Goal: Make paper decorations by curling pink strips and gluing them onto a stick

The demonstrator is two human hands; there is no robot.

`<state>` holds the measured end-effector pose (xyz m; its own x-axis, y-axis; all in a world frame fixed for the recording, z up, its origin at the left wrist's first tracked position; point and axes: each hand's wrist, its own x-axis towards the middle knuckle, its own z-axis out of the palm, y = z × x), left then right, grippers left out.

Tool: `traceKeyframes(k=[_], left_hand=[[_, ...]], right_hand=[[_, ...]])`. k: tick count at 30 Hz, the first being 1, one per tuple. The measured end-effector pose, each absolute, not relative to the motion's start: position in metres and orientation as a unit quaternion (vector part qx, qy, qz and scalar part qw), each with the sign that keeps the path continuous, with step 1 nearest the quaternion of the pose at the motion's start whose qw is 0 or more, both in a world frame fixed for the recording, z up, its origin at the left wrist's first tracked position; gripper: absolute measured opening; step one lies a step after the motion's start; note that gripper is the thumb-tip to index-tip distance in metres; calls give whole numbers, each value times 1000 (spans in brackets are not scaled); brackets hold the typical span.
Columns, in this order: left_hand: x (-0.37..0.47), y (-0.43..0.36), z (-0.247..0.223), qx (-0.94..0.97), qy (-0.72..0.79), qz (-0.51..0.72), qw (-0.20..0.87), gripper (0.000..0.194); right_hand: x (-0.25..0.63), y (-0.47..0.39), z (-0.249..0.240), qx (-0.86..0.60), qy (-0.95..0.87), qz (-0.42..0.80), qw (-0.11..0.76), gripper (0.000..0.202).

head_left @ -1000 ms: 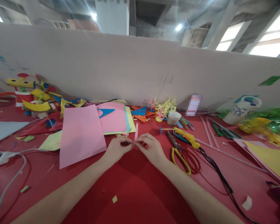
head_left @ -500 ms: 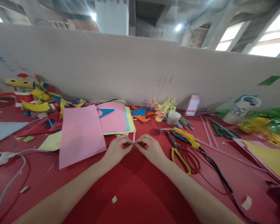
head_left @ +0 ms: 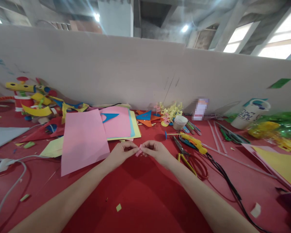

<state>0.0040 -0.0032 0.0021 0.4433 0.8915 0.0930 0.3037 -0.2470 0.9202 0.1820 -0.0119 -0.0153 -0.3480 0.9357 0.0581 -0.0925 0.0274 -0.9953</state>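
Observation:
Between my fingertips, over the middle of the red table, is a small pink paper strip (head_left: 138, 151). My left hand (head_left: 124, 152) pinches it from the left, thumb and forefinger closed. From the right, my right hand (head_left: 156, 152) grips the same strip in a like pinch. A large pink sheet (head_left: 83, 142) lies beside my left hand, on the left. Behind it sits a stack of pink, blue and yellow sheets (head_left: 118, 126). Scissors with yellow and red handles (head_left: 184, 155) lie to the right of my right hand.
A yellow glue gun (head_left: 195, 143) with a black cord lies right of the scissors. Behind are a small white tub (head_left: 180, 123) and yellow paper figures (head_left: 172, 113). A white cable (head_left: 24, 168) runs along the left. Coloured sheets (head_left: 278, 165) lie far right.
The pink strip stood upright between my fingertips; now it looks shorter and tilted, low between them. My right fingers have shifted slightly and show more spread behind the pinch.

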Motion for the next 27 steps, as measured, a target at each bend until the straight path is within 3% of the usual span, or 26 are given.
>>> traceKeyframes(k=[4,9,12,20,27], left_hand=[[5,-4,-1,686,397,332,511,20],[9,-7,-4,606,397,352,593,22],[11,-8,-3,543,403,383,630,20],[12,-9,0,480,398,416,662,20],[12,-10,0,448,392,421,684,17]], right_hand=[[181,-13,-16,-374,-531,605,461,33],[179,-14,-16,-352,-577,568,469,19],[179,-16,-16,-348,-635,504,471,12],[179,-23,-14,-350,-771,240,476,18],[181,-24,-11,-345,-774,219,484,15]])
